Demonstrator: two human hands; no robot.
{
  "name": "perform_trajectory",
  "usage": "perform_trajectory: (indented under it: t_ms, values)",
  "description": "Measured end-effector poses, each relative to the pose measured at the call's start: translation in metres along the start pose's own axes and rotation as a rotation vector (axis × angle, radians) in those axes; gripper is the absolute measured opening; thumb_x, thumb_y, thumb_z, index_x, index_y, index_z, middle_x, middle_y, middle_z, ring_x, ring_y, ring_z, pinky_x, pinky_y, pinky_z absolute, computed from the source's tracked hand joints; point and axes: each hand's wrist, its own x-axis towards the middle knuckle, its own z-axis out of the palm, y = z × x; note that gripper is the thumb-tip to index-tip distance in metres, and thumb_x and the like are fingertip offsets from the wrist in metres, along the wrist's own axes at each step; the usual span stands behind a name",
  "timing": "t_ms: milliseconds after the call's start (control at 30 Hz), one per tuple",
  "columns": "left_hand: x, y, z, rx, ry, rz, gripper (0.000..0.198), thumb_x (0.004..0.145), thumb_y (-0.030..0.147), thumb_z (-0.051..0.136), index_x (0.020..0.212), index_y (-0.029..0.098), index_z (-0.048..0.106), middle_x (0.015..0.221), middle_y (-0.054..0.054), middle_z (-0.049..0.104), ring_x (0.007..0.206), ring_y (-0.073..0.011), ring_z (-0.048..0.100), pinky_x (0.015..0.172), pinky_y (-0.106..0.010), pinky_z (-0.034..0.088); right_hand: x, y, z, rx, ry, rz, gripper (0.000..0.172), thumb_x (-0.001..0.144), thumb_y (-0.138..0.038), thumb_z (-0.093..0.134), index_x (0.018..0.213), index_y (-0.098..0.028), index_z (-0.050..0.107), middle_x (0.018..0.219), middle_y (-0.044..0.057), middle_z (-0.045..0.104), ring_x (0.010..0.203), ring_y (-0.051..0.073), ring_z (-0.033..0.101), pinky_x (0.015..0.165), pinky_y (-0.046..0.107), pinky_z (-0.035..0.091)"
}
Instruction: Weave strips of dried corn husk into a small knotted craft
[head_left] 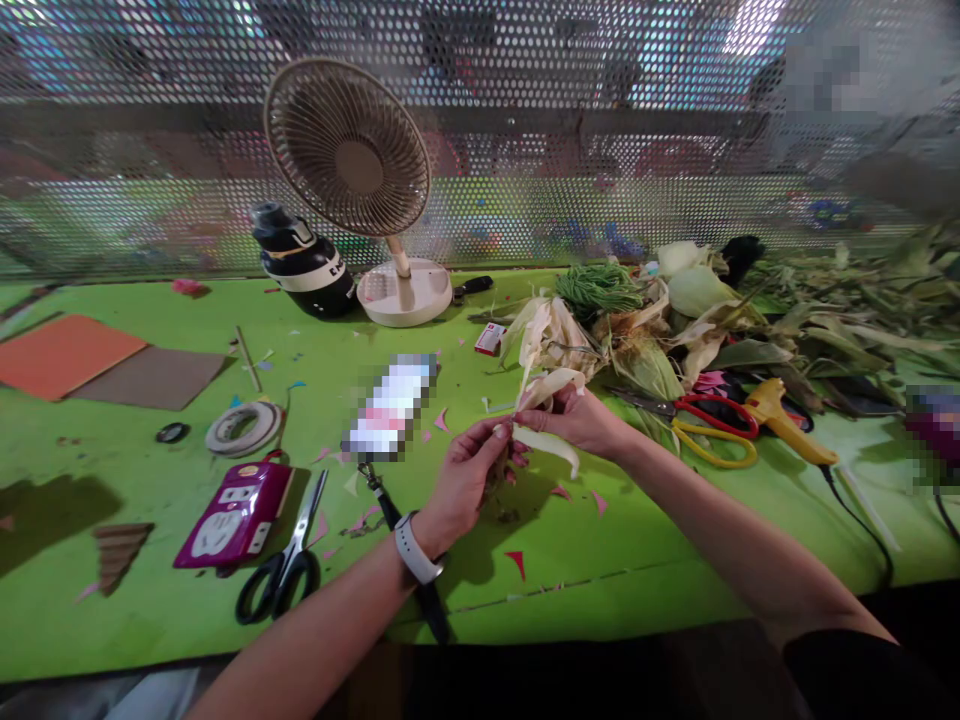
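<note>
Over the middle of the green table, both of my hands meet on a bundle of pale corn husk. My left hand, with a white band on its wrist, pinches the bundle's lower end between thumb and fingers. My right hand grips the husk just beside it, fingers closed. Strips of husk stick out above and to the right of the fingers. Part of the bundle is hidden behind my hands. Beyond them lies a heap of loose dried husks.
A fan, dark bottle and phone stand or lie left of centre. Nearer are black scissors, a purple power strip and tape. To the right are red-and-yellow scissors, a yellow glue gun and green twine.
</note>
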Motion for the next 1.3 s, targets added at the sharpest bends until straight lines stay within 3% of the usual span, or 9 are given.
perform_trajectory:
  t_ms: [133,400,667,1033,1300]
  values:
    - [-0.002,0.003,0.001,0.022,-0.007,-0.047,0.031,0.063,0.036,0.079,0.082,0.015,0.066,0.061,0.001,0.068,0.045,-0.0080,0.059,0.040,-0.016,0.048,0.000,-0.001,-0.003,-0.105,0.017,-0.075,0.022,0.078,-0.038,0.068,0.076,-0.017,0.062,0.070,0.001,0.060,0.064,0.012,0.056,0.058,0.025,0.046]
    - [0.004,0.000,0.000,0.042,0.065,0.053,0.032,0.063,0.038,0.078,0.081,0.015,0.064,0.062,0.002,0.066,0.049,-0.0082,0.061,0.042,-0.015,0.048,0.001,-0.004,-0.001,-0.280,0.073,-0.174,0.022,0.081,-0.039,0.064,0.078,-0.017,0.064,0.078,0.004,0.065,0.075,0.015,0.059,0.071,0.028,0.048]
    - [0.001,0.000,0.002,0.122,0.082,0.116,0.029,0.069,0.040,0.073,0.079,0.016,0.061,0.063,0.002,0.064,0.051,-0.0080,0.060,0.045,-0.016,0.049,0.003,0.016,0.007,-0.090,0.114,0.056,0.032,0.076,-0.046,0.067,0.083,-0.014,0.065,0.081,0.005,0.068,0.070,0.015,0.060,0.063,0.026,0.049]
    - [0.005,-0.002,-0.003,0.061,0.027,0.080,0.027,0.065,0.033,0.078,0.081,0.016,0.064,0.068,0.000,0.069,0.059,-0.0112,0.066,0.048,-0.017,0.051,0.004,0.014,0.009,0.070,0.155,0.110,0.028,0.072,-0.041,0.071,0.074,-0.014,0.063,0.068,0.001,0.064,0.056,0.010,0.054,0.050,0.022,0.044]
    - [0.001,0.004,-0.001,0.100,-0.044,-0.019,0.027,0.068,0.036,0.076,0.079,0.015,0.063,0.065,0.000,0.069,0.046,-0.0065,0.060,0.037,-0.012,0.039,0.000,0.003,0.009,0.057,0.118,0.117,0.028,0.070,-0.039,0.072,0.074,-0.015,0.060,0.064,-0.002,0.060,0.055,0.009,0.052,0.050,0.022,0.041]
